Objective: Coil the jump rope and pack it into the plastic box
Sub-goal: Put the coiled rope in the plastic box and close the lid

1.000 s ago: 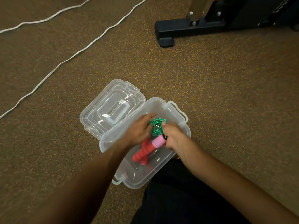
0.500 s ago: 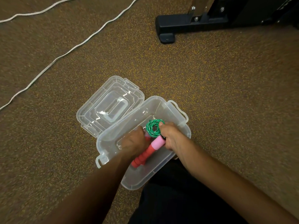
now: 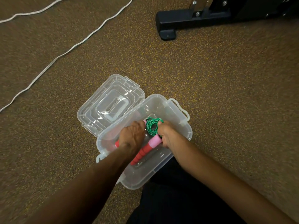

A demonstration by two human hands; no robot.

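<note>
Two hands, one jump rope point(image 3: 152, 126), one open plastic box point(image 3: 178, 110).

Your left hand point(image 3: 131, 136) is curled round one of the rope's two red handles point(image 3: 116, 143). Your right hand point(image 3: 168, 136) grips the green coil where it meets the pink end of the second handle point(image 3: 145, 148). All of it lies inside the box, whose single lid point(image 3: 111, 107) is folded open to the left. The box sits on speckled brown carpet point(image 3: 226, 94). Two white cords point(image 3: 64, 53) trail across the carpet, well apart from the box, and one black equipment foot point(image 3: 166, 28) stands beyond.

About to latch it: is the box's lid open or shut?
Open: the lid lies folded back flat on the carpet beside the plastic box.
</note>
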